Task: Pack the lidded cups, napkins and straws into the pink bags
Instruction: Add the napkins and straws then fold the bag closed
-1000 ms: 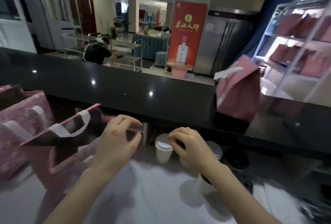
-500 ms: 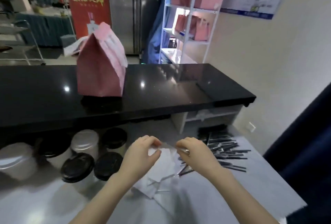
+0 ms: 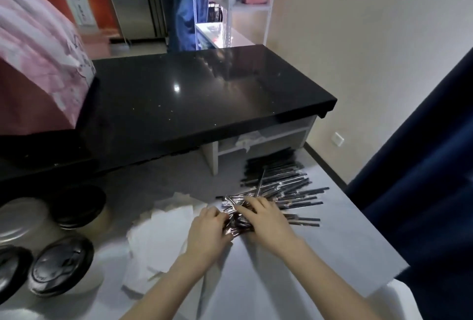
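Observation:
A heap of black straws in clear wrappers (image 3: 286, 186) lies on the grey worktop (image 3: 345, 250). My right hand (image 3: 263, 220) lies on the near end of the heap, fingers curved over the straws. My left hand (image 3: 208, 227) meets it from the left, fingertips curled among the same straw ends. White napkins (image 3: 158, 238) are spread under and left of my left wrist. Several cups with black lids (image 3: 60, 266) stand at the left edge. A pink bag (image 3: 38, 64) stands on the black counter at the far left.
A raised black counter (image 3: 204, 94) runs behind the worktop, with an open shelf under it. A dark blue curtain (image 3: 422, 179) hangs at the right. A white rack (image 3: 230, 5) with more pink bags stands beyond the counter.
The view has swung right and down from the bags and cups to the straws. My hands have moved from the napkins onto the near end of the straw heap.

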Demonstrator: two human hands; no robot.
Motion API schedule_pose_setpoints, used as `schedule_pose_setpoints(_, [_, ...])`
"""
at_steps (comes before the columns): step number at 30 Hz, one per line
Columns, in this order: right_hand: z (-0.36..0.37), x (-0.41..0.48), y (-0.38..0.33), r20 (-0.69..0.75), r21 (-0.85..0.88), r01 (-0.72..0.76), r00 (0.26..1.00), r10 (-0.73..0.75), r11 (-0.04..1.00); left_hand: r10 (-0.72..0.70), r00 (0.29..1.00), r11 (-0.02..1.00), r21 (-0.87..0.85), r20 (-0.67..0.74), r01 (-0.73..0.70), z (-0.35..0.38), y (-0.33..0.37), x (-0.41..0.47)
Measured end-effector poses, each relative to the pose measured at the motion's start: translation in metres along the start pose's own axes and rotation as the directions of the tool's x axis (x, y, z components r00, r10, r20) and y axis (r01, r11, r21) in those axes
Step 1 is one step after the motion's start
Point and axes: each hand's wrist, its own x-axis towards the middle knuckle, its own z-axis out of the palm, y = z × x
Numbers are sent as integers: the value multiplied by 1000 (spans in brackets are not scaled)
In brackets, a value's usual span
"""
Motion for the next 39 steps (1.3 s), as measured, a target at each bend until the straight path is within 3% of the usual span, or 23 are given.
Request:
schedule_pose_setpoints(4, [4,12,-1,-139,-45,2,990,-8,999,24,998,999,-19,-52,-25,10,-5,6])
schedule_pose_setpoints(12, [1,21,4,-185,6,41,982,-39,999,0,995,988,-156,-96,-15,11,-6,12])
schedule_pose_setpoints(17, [-1,17,8,-197,52,21,980,-10,998,32,996,997,-66,-83,-38,6,-10,10])
schedule_pose_setpoints(25, [-5,9,14,-119,74,49,992,-40,996,83,990,915,-384,-117,-122,-8,-18,-7])
schedule_pose_setpoints(29, [-18,4,2,-164,93,83,984,-67,992,102,972,876,-444,-211,-188,-27,-30,-19])
schedule_pose_setpoints(35, [-48,-2,-32,-362,146,193,923,-129,970,136,918,858,-419,-373,-297,-63,-48,-44])
schedule_pose_setpoints(39, [-65,4,-66,-375,159,237,913,-163,958,93,886,856,-419,-454,-304,-87,-69,-67])
